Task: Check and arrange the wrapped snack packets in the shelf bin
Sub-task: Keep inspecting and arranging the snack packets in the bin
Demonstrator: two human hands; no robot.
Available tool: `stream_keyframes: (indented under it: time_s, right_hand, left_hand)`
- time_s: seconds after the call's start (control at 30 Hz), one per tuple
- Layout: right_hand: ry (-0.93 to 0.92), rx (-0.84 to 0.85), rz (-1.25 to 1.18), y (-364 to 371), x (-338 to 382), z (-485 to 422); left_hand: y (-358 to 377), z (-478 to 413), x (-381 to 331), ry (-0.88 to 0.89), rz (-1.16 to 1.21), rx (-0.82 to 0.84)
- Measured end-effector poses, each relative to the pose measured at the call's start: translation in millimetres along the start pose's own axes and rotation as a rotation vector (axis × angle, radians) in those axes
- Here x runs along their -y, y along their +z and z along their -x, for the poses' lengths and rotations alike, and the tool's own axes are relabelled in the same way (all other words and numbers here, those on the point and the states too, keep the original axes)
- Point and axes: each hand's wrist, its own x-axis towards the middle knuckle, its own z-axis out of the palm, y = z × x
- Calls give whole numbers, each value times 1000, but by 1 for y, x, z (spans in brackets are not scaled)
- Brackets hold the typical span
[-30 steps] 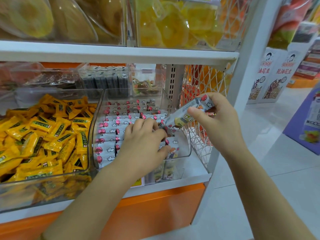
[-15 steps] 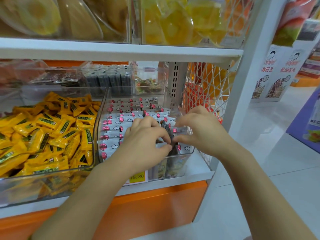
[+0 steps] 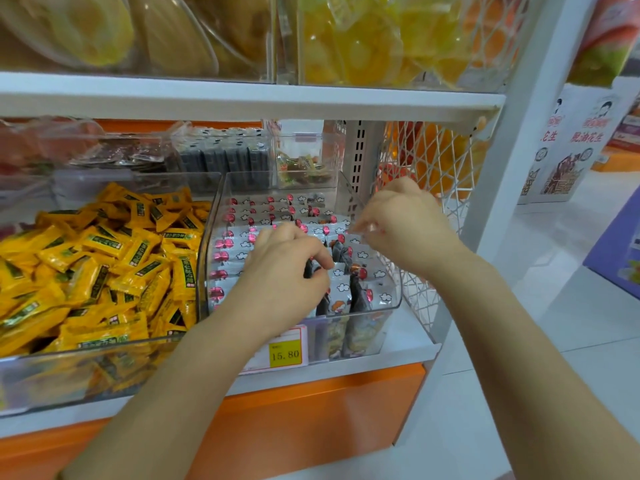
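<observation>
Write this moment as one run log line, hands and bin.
left hand: grips white snack packets | right hand: curled above clear bin, hold unclear | stage: arranging

Bright, even light fills the scene, with soft shadows under the upper shelf [image 3: 242, 98]. Wide-angle bending curves the edges, and the right hand [image 3: 403, 223] looks slightly smeared.

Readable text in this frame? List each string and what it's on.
"15.80": yellow price tag on the front of the clear bin.
"脱油花生": white display box, far right.
"花生": neighbouring box, rest unclear.
Unreadable: green labels on the yellow packets, blurred.
Unreadable: print on the white snack packets, too small.
</observation>
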Motion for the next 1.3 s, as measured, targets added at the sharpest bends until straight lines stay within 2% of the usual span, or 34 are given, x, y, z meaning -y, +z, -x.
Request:
stream_keyframes:
  time_s: [0.07, 0.13, 0.27, 0.53, 0.6, 0.67, 0.73, 0.87, 0.97, 1.17, 1.3]
  right_hand:
    - [-9, 110, 88, 7, 4, -5]
    - [1, 148, 119, 13, 7, -6]
    - [15, 26, 13, 16, 6, -6]
    - [150, -409, -603, -9, -7, 13]
    - [230, -510, -722, -9, -6, 19]
    - [340, -552, -966, -8, -4, 24]
    - [427, -516, -1207, -7, 1, 27]
    - [482, -449, -1375, -5, 7, 30]
    - [478, -377, -1583, -5, 7, 31]
    - [486, -149, -1906, -2, 8, 33]
    - [466, -54, -2077, -3, 6, 34]
  left_hand:
    - [0, -1, 1, -4, 16, -5]
    - [-1, -1, 3, -7, 42, -20]
    - [-3, -3, 6, -14, 45, -81]
    - [-8, -7, 5, -28, 88, -206]
    - [-8, -8, 4, -35, 149, -210]
    - [-7, -8, 2, -62, 227, -186]
    - [-6, -8, 1, -109, 362, -140]
    - [-7, -8, 2, -227, 624, -83]
    - [-9, -9, 1, -324, 812, -111]
    - [-11, -7, -1, -402, 938, -224]
    - [-14, -6, 0, -400, 968, -281]
